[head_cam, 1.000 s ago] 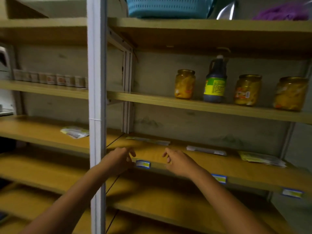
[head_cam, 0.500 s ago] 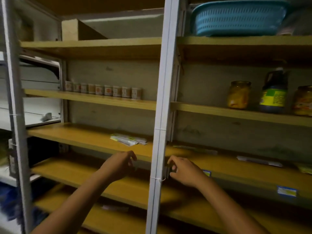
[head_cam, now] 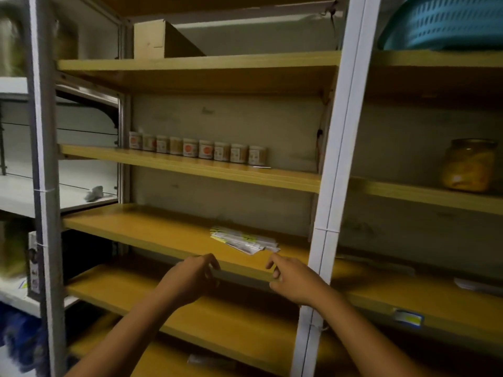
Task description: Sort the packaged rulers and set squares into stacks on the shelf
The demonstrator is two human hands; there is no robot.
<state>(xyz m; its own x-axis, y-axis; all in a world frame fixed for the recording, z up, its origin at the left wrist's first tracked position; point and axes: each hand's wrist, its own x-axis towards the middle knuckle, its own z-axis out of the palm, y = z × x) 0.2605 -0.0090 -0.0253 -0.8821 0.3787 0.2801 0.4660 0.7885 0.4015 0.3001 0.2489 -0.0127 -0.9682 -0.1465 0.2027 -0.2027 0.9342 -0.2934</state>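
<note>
A small pile of packets is seen lying flat on the middle shelf, toward its right end and a little back from the front edge, close to the white post. The packets are fanned unevenly over one another; their print is too blurred to be read.

Both hands are raised to the front edge of that shelf, just in front of the pile and apart from it. The left hand is held with its fingers loosely curled, the tips at or over the edge; nothing is gripped. The right hand is likewise loosely curled and holds nothing, with one finger pointed toward the pile.

Another flat packet is seen on the same level beyond the post, at the far right. On the shelf above, a row of small jars is lined along the back, and a large jar stands in the right bay. A blue basket is set on the top shelf at the right.
</note>
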